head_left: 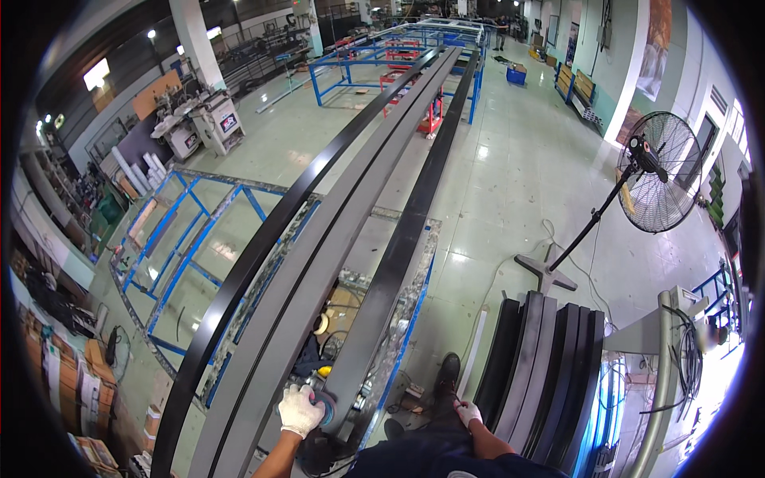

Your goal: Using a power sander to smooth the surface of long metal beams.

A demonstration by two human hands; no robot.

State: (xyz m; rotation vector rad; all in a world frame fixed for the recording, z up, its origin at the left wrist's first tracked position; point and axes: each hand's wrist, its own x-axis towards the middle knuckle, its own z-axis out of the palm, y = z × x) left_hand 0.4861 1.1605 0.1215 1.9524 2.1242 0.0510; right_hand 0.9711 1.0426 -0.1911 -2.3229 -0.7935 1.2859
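Observation:
My left hand (300, 409), in a white glove, is closed on a round power tool with a disc-shaped rim (325, 408), which looks like a disc sander. It sits at the near end of a dark metal bar (358, 374), over the frame. Just left of this hand run long grey metal bars (307, 263) side by side, and a glossy black bar (263, 231) lies beyond them. My right hand (468, 413), also gloved, hangs low beside my leg with its fingers curled. What they hold, if anything, is too small to make out.
Blue-edged steel frames (426, 295) carry the long bars, which stretch to a far blue rack (343, 72). Several dark and grey bars (534, 358) are stacked on my right. A standing fan (657, 171) has its cross-shaped foot and cable on the floor. Cartons (76, 382) stand left.

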